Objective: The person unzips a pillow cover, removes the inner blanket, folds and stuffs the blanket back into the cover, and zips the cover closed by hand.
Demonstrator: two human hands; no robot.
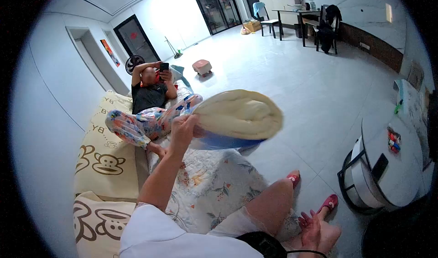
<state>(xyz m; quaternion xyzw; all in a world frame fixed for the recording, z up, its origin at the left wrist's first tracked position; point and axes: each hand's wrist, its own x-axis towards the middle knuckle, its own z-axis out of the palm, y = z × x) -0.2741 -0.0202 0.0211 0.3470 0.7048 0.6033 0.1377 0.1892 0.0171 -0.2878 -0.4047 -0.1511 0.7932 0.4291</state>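
Observation:
My left hand (183, 129) reaches out ahead, its fingers closed on the near edge of a cream-and-blue package (242, 114). The package is a rounded, flattened shape, with folds in its cream upper face and a shiny blue underside. Slight blur hides what exactly it contains. It is held up in the air above the floral quilted cover (200, 185) on the sofa. Down at the lower right, my right hand (311, 228) rests by my lower leg, palm up, fingers apart and holding nothing.
Another person (153, 91) reclines on the sofa (107, 155), holding a phone (164, 66). A round table (406, 180) at right bears a dark phone (379, 167) and small colourful packets (393, 140). A pink stool (202, 67) stands on the tiled floor, with a dining table (299, 12) farther back.

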